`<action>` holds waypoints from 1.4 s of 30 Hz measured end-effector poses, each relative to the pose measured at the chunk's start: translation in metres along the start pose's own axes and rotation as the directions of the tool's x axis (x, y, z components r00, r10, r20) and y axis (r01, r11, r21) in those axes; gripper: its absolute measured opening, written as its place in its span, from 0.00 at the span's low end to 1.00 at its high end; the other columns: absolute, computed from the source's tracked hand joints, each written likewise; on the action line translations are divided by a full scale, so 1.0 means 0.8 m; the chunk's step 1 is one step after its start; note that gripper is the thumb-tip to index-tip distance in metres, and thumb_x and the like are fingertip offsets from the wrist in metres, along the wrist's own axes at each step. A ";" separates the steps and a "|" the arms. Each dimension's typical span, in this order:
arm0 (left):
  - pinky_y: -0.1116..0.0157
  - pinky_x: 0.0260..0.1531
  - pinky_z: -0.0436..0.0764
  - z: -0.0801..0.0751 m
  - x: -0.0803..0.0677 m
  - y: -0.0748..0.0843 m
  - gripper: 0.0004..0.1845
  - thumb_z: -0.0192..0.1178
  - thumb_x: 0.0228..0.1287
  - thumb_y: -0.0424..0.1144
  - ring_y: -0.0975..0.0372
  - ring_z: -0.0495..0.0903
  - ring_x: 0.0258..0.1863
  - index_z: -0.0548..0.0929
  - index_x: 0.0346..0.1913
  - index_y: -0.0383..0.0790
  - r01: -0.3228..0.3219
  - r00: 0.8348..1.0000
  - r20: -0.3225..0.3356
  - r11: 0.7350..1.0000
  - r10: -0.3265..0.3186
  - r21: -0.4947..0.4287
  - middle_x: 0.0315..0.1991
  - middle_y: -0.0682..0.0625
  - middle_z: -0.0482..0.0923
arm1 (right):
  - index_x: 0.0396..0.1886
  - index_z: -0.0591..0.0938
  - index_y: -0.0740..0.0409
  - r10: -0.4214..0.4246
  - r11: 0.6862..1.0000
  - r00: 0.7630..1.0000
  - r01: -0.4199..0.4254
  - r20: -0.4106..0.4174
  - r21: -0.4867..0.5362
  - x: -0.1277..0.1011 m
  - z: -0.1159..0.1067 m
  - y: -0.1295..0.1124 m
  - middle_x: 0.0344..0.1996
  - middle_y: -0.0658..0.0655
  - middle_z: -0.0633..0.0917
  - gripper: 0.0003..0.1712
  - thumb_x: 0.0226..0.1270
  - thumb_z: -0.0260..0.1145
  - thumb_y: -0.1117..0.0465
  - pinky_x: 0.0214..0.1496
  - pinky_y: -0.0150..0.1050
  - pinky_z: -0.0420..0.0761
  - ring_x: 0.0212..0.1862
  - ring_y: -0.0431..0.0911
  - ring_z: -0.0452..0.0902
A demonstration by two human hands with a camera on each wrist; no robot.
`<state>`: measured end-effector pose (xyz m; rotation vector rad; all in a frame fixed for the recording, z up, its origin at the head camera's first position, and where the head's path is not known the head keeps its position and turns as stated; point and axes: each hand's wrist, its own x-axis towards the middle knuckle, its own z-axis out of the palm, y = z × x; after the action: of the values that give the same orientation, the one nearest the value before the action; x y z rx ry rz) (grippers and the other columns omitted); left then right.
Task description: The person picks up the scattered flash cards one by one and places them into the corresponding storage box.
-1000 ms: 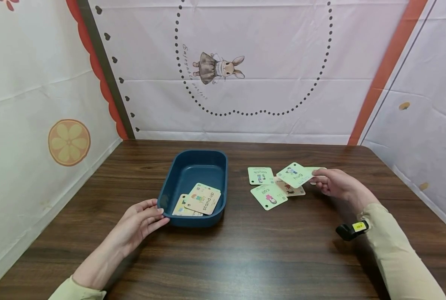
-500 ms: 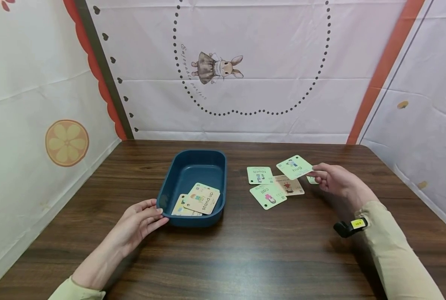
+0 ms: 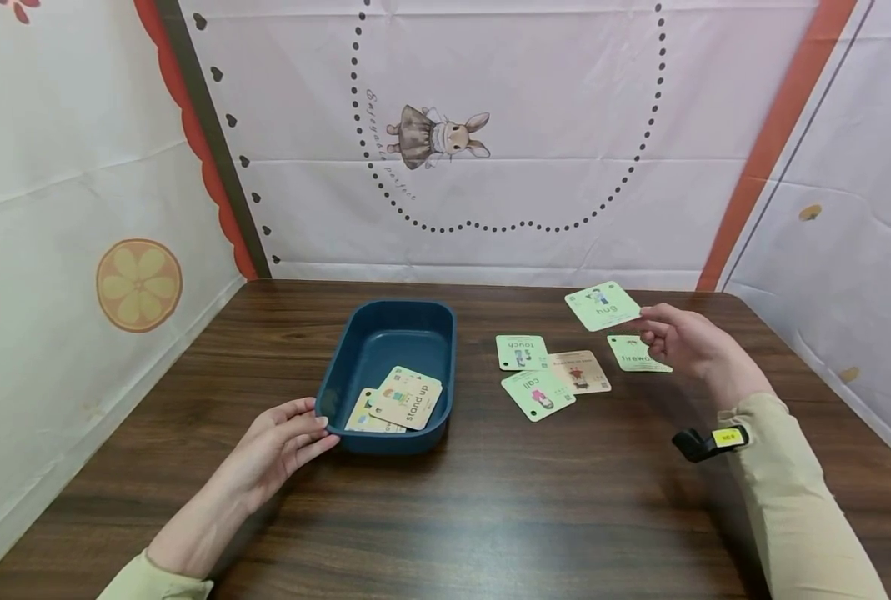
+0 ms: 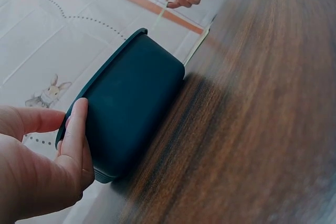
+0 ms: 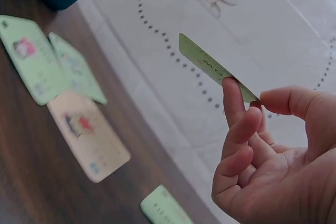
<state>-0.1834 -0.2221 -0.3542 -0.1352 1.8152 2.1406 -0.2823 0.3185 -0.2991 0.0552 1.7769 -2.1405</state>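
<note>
the right hand pinches the "hug" flashcard at one corner above the worktop, fingers nearly closed, a grip that leaves its picture uncovered. the left hand pinches the near left rim of the blue tub, likely to steady it. the "stand up" card lies inside, on another card, apparently dropped loosely rather than stacked.

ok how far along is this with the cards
Seemingly done: the stand up card and at least one more card lie in the blue bin. In hand: the right hand pinches the hug card in the air. Apparently left on the table: the touch card, call card, tan card and "firewo..." card.
</note>
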 end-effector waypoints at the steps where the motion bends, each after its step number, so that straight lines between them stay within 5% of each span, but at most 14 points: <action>1: 0.69 0.54 0.85 0.000 0.000 0.000 0.33 0.55 0.72 0.34 0.65 0.79 0.45 0.51 0.71 0.30 0.000 1.000 0.001 1.000 0.000 0.001 0.50 0.49 0.72 | 0.39 0.78 0.50 -0.005 1.000 1.000 0.005 0.000 0.009 -0.001 0.001 -0.002 0.28 0.45 0.82 0.10 0.78 0.50 0.58 0.30 0.28 0.71 0.30 0.35 0.70; 13: 0.70 0.54 0.84 -0.001 0.001 -0.001 0.33 0.55 0.72 0.35 0.66 0.79 0.45 0.50 0.71 0.30 -0.006 1.000 0.007 1.000 0.006 0.002 0.50 0.48 0.71 | 0.43 0.79 0.51 -0.097 0.989 0.992 0.086 0.084 0.124 0.002 0.029 -0.028 0.35 0.46 0.85 0.11 0.79 0.49 0.58 0.33 0.28 0.67 0.32 0.37 0.68; 30: 0.71 0.54 0.84 -0.002 0.000 0.000 0.33 0.55 0.72 0.34 0.66 0.80 0.45 0.51 0.71 0.29 -0.003 1.000 0.015 1.000 0.004 -0.015 0.49 0.49 0.73 | 0.47 0.72 0.53 -0.106 0.952 0.992 0.081 0.073 0.295 0.010 0.060 -0.045 0.37 0.52 0.88 0.04 0.77 0.53 0.61 0.31 0.28 0.68 0.30 0.39 0.69; 42: 0.70 0.54 0.84 -0.002 0.001 -0.001 0.33 0.55 0.72 0.34 0.66 0.80 0.46 0.51 0.71 0.29 -0.005 1.000 0.023 1.000 0.005 -0.023 0.50 0.49 0.74 | 0.59 0.60 0.50 -0.105 0.941 0.993 0.080 0.061 0.328 0.013 0.092 -0.055 0.39 0.53 0.87 0.19 0.75 0.56 0.62 0.31 0.27 0.68 0.29 0.39 0.68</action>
<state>-0.1839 -0.2236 -0.3553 -0.1114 1.7805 2.1583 -0.2909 0.2518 -0.2449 -0.0291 1.3931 -2.4488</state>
